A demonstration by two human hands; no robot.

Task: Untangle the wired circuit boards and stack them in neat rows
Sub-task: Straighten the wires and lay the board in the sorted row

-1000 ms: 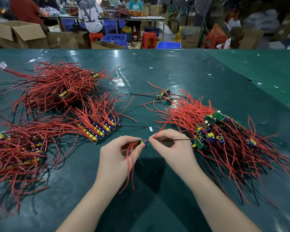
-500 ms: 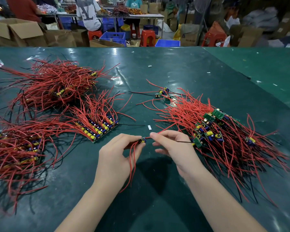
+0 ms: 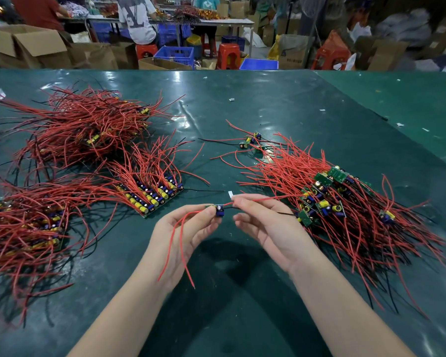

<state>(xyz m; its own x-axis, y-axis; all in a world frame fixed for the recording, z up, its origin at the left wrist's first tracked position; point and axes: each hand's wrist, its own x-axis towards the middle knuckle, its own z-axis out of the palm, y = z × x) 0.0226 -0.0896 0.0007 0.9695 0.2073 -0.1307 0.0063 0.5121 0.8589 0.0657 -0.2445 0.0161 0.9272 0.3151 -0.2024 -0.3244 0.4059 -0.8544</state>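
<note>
Left hand (image 3: 183,235) pinches a small circuit board (image 3: 218,210) at its fingers (image 3: 207,215); two red wires hang toward 6 o'clock. Right hand (image 3: 265,225), at the board's 3 o'clock, pinches its red lead (image 3: 258,200). Tangled pile (image 3: 345,210) lies at 3 o'clock, neat row (image 3: 152,194) at 10 o'clock, on the table (image 3: 242,112).

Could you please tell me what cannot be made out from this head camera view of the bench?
- Left pile of boards: cut off by the left edge, most boards buried under red wires.
- Tangled pile: board count hidden by overlapping wires.
- Held board: partly covered by the left hand; markings too small.
- Right hand: which fingers pinch the red wire is unclear.
- Background workers: blurred, cut off by the top edge.
</note>
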